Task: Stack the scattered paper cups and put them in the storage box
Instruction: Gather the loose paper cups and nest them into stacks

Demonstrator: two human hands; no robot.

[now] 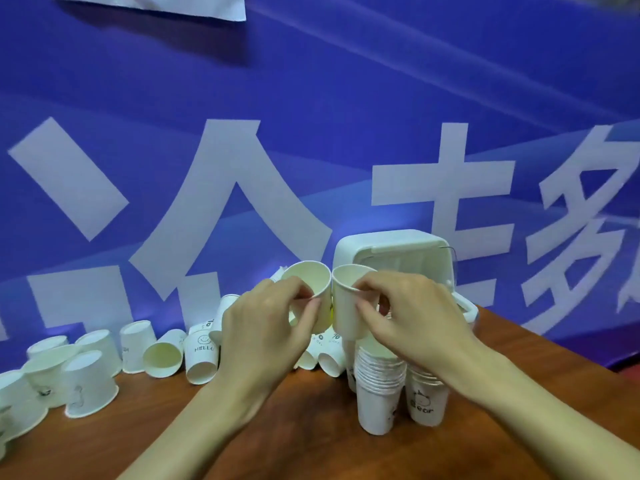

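We hold the left cup pinched in the grip of our left hand and the right cup in our right hand, sides touching, above the stacked cups on the desk, near the storage box.

This looks like an event or exhibition space rather than a home. A large blue printed banner with big white Chinese characters fills the whole background as a backdrop, and the brown wooden table before it carries dozens of disposable paper cups.
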